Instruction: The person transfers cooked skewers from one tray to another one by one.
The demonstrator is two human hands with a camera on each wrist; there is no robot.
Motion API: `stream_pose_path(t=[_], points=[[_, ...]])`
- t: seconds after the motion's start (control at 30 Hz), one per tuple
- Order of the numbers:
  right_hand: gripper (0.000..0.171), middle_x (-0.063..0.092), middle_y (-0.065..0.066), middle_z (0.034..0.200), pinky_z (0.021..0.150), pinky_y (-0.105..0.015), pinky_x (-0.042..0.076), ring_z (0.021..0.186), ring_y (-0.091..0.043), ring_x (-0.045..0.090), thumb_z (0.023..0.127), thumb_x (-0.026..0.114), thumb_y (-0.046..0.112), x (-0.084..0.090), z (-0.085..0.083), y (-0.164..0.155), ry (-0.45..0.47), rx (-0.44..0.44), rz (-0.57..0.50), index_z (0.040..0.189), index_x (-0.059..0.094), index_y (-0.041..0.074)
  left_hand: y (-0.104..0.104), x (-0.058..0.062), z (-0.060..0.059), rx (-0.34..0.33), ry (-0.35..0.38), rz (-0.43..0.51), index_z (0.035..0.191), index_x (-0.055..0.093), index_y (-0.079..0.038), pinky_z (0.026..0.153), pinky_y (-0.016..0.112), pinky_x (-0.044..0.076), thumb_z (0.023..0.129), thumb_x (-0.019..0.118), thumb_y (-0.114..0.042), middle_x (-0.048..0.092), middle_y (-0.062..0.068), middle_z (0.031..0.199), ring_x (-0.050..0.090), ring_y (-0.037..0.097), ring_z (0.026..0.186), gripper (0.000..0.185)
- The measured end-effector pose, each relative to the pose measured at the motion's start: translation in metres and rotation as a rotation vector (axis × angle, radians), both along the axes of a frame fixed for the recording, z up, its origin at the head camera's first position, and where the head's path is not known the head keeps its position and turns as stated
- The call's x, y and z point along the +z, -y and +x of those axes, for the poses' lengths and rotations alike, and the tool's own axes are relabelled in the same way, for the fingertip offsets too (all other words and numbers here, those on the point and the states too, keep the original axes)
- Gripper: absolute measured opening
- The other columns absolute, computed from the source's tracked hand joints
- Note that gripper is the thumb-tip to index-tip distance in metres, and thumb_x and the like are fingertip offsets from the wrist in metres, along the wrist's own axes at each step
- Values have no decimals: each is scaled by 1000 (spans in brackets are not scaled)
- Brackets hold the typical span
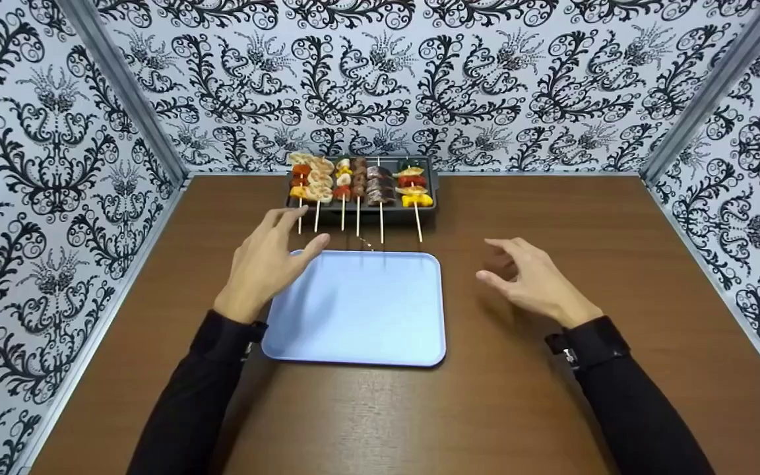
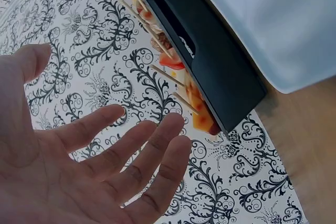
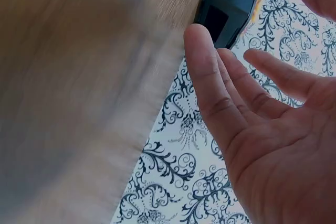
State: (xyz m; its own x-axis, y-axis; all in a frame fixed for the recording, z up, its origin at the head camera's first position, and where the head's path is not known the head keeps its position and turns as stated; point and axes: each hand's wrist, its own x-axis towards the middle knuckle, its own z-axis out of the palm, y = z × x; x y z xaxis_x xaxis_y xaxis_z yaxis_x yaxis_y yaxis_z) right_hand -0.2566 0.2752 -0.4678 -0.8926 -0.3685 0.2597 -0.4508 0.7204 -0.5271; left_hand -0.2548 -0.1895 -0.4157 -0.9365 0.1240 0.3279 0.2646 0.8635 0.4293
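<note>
My left hand (image 1: pixel 264 260) hovers over the left edge of a light blue tray (image 1: pixel 360 310), fingers spread and holding nothing. In the left wrist view its palm and loose fingers show beside a black grill pan (image 2: pixel 220 51). My right hand (image 1: pixel 532 280) is held above the table right of the tray, fingers relaxed, nothing in its grasp. Behind the tray, the black grill pan (image 1: pixel 400 215) bears several skewers with sticks pointing toward me. Among them are a dark meat skewer (image 1: pixel 380 187), a pepper skewer (image 1: pixel 414 188) at the right and a pale folded skewer (image 1: pixel 319 179).
The brown wooden table (image 1: pixel 551 409) runs back to a wall (image 1: pixel 485 79) papered in black and white scrolls. Similar papered walls stand at left and right, with grey metal posts (image 1: pixel 123 92) at the corners.
</note>
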Motion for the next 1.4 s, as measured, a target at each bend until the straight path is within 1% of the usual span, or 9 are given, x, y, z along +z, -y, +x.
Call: stream_pose_path(t=[0.13,0.27,0.43,0.57,0.77,0.97,1.13,1.23,1.4], points=[[74,65,-16,120,90,-49,59,103,-31,67,96,74,54,-1,1,7,22,16,-6,149,55,7,-3,0,0,0,0,-3,156,50,-27,84,62,58,93,50,-81,51,10,153,64,37,119,83],[72,66,-15,118,92,-49,57,104,-32,66,95,75,53,0,2,15,31,22,-3,148,57,7,-7,1,-2,0,-4,1,155,52,-26,86,60,58,94,51,-81,52,9,151,63,36,120,82],[70,67,-12,116,95,-50,57,103,-28,67,95,74,53,-1,2,22,42,36,-9,146,58,7,-10,0,-4,-8,-15,10,153,53,-24,88,60,58,95,51,-79,53,8,150,63,34,122,80],[68,68,-13,116,94,-51,58,103,-27,67,96,74,52,-1,2,26,69,52,-23,145,58,7,-12,-1,-5,-16,-19,20,153,54,-23,88,60,58,96,51,-78,54,9,149,63,34,121,79],[67,68,-12,119,93,-48,59,104,-26,69,96,74,52,1,4,33,99,51,-32,145,59,10,-16,-1,-7,-15,-12,16,153,53,-24,87,60,58,95,49,-80,54,9,148,63,34,120,80],[63,70,-13,121,91,-47,61,103,-26,70,97,73,51,2,7,40,123,69,-47,144,60,11,-19,-1,-15,-17,-19,35,153,54,-23,89,62,58,96,49,-78,55,10,147,62,35,123,79],[63,71,-10,119,90,-45,61,102,-24,70,96,73,53,1,7,45,119,72,-44,143,60,12,-19,-4,-23,-7,0,58,153,55,-24,92,64,57,97,52,-76,54,10,149,60,37,125,76],[64,71,-9,118,90,-45,61,102,-24,70,96,72,55,0,6,48,121,73,-45,143,61,13,-18,-6,-27,-1,5,85,151,56,-24,89,62,57,96,52,-76,57,9,146,63,34,120,76],[61,72,-10,117,89,-44,62,101,-26,71,96,74,52,-2,5,50,122,77,-57,142,62,12,-14,-6,-35,12,-25,153,147,61,-22,79,50,59,96,54,-75,63,5,136,67,24,104,73]])
